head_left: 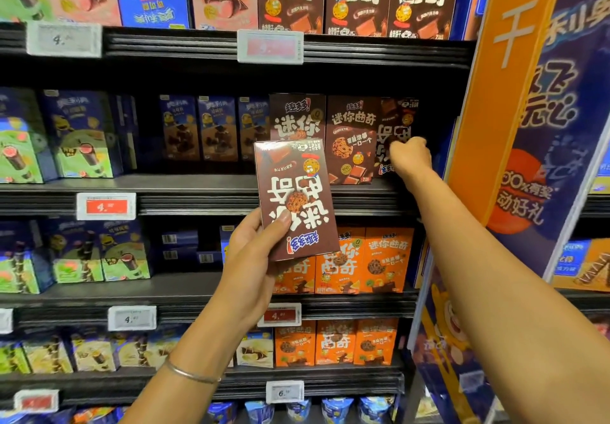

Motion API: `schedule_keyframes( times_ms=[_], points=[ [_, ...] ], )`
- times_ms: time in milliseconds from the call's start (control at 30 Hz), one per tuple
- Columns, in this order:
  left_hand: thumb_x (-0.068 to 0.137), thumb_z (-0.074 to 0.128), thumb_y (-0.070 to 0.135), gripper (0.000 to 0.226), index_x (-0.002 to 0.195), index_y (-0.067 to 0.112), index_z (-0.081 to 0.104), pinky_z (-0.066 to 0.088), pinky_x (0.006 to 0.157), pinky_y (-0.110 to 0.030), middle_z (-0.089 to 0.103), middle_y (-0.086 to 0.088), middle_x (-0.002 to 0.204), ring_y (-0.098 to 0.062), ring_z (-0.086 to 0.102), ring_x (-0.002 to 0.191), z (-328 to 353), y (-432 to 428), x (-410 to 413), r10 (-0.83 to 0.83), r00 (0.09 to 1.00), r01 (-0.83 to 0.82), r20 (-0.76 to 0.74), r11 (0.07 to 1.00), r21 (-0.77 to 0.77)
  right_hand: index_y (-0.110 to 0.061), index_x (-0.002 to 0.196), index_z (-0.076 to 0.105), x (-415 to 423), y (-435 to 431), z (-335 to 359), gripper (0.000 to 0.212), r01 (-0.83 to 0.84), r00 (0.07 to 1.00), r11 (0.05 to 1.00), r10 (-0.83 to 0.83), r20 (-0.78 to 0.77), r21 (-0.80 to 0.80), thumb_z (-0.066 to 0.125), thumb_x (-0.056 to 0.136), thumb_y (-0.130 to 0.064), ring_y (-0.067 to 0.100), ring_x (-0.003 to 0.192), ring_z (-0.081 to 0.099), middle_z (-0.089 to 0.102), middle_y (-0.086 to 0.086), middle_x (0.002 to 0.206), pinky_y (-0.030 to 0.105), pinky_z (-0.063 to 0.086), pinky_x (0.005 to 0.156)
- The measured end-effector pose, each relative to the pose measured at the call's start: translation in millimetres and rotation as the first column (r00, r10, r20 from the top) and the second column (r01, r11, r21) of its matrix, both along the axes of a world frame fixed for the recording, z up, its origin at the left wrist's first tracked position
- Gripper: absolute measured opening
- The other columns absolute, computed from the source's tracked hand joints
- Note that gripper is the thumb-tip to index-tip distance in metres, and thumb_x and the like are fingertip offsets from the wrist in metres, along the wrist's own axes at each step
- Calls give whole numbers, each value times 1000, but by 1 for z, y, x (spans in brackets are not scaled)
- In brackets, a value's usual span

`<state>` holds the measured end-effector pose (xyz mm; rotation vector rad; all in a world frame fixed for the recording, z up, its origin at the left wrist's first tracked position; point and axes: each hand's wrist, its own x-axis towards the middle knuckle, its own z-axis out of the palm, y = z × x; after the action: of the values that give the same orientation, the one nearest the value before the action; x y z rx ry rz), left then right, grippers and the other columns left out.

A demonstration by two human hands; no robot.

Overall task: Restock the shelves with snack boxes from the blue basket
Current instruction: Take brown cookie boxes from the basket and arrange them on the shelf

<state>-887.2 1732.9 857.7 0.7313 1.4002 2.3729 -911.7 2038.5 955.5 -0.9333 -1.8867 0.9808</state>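
The left hand (251, 252) grips a brown snack box (295, 199) by its lower end, print upside down, in front and to the left of the upright brown box (351, 139) on the shelf (198, 182). It is best turned upright before placing. The right hand (409, 156) touches an inverted box (396, 119) just right of that upright box. I cannot tell whether it grasps or only pushes. That box likely needs flipping too.

The left hand (251, 258) holds a box (295, 199) in front of the shelf (198, 182). Right of it, the right hand (409, 156) seems to touch the end box (396, 123) of the row, just beside the side panel (495, 110).
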Motion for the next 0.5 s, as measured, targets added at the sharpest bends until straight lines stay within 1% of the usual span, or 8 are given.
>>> schedule_keyframes(
  times_ms=[67,167,267,367,433,500],
  points=[
    [86,69,33,48,131,15,63,60,86,-43,76,-9,121,-24,74,107,0,2,0,5,1000,-5,-3,1000,-8,-1,144,39,-1,1,-1,56,26,1000,999,-26,13,30,51,96,-26,41,127,52,48,21,144,50,47,105],
    [88,68,31,47,132,14,63,62,85,-41,76,-10,122,-23,74,106,1,4,1,2,1000,-2,-9,1000,-8,-1,134,48,-3,3,-1,46,45,999,998,-46,16,52,53,94,-23,40,117,57,54,21,136,49,52,97],
    [89,68,31,46,132,14,63,60,85,-43,75,-12,122,-23,73,105,1,6,2,6,1000,-7,-14,1000,-18,-1,127,53,-2,6,-1,39,49,999,997,-50,12,63,56,93,-20,39,111,60,58,21,130,46,54,91],
    [89,68,32,47,132,14,63,59,85,-41,76,-11,121,-24,73,106,1,8,3,1,1000,-2,-25,1000,-30,0,129,52,0,6,-3,39,51,998,995,-55,36,89,59,95,-17,39,114,59,57,21,131,44,52,91],
    [88,68,33,48,132,15,63,61,82,-37,76,-10,121,-23,73,107,0,9,4,-7,1000,6,-28,999,-33,1,135,47,4,2,-2,43,61,997,995,-64,43,81,58,95,-13,40,119,57,54,22,136,45,52,94],
    [86,69,34,49,131,15,63,62,77,-32,76,-9,121,-22,74,106,-1,10,4,-14,999,13,-31,999,-34,1,141,41,12,-9,1,48,65,998,996,-64,-7,63,56,97,-11,39,126,53,50,22,142,45,50,99]
  ],
)
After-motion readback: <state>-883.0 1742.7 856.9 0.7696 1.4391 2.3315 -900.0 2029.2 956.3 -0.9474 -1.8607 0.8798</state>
